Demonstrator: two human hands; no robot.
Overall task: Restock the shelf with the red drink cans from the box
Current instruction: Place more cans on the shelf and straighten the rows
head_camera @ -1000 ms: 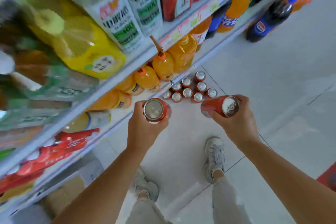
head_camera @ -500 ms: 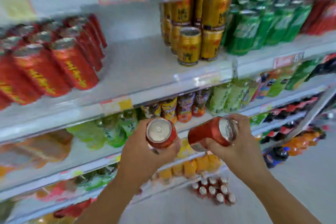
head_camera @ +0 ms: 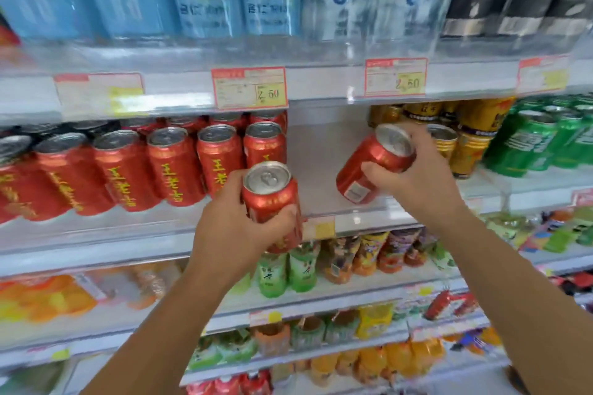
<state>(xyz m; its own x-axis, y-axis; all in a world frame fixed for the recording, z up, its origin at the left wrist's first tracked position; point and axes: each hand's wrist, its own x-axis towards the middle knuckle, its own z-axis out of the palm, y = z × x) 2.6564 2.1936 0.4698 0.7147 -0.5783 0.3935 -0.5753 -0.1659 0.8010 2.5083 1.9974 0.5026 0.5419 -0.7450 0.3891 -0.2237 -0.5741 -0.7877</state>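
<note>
Shelf [head_camera: 321, 167] now fills our view instead of the floor, so we judge placing comes next: by the bare gap beside its red row [head_camera: 173, 167], our left hand [head_camera: 237, 234] grips an upright can [head_camera: 269, 192] at the front edge, and our right hand [head_camera: 417, 176] grips a tilted can [head_camera: 375, 163] over the gap.

You've got bright, even light w/ no hard shadows, and the price tag [head_camera: 249, 88] mid-frame is legible, its 2.50 readable tho a bit soft. Just below it the red can [head_camera: 268, 192] in your left hand [head_camera: 231, 234] is the crispest thing, its lid showing a pale sheen, & the second red can [head_camera: 372, 167] in your right hand [head_camera: 417, 176], lower right of the tag, is nearly as clear. Above the tag the bottle labels smear, far left/right of it cans blur & lean outward w/ lens bend, and well below it the shelves go mushy.
</note>
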